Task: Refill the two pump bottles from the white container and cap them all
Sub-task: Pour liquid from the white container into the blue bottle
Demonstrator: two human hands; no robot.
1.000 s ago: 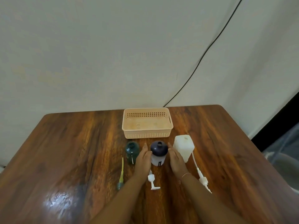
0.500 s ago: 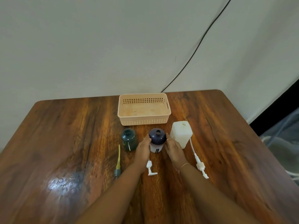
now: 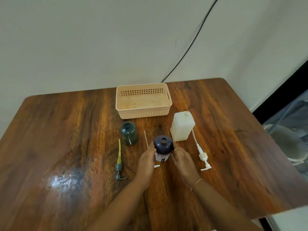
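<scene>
A dark purple pump bottle (image 3: 163, 145) with an open neck and a white lower body stands mid-table. My left hand (image 3: 147, 160) and my right hand (image 3: 182, 158) grip its two sides. A dark green bottle (image 3: 128, 133), uncapped, stands to the left. The white container (image 3: 182, 125), open on top, stands to the right. Three pump heads lie loose on the wood: a grey one with a yellow tube (image 3: 119, 161), a white one with a long tube (image 3: 202, 155), and a white one (image 3: 146, 139) mostly hidden under my left hand.
A peach plastic basket (image 3: 144, 112) sits behind the bottles near the wall. The wooden table (image 3: 66, 130) ends at the right, where a chair (image 3: 286, 142) stands below. A black cable (image 3: 191, 45) runs down the wall.
The purple bottle has come nearer to me, away from the basket and white container, held between both hands. The head camera has tilted, so everything sits lower in view.
</scene>
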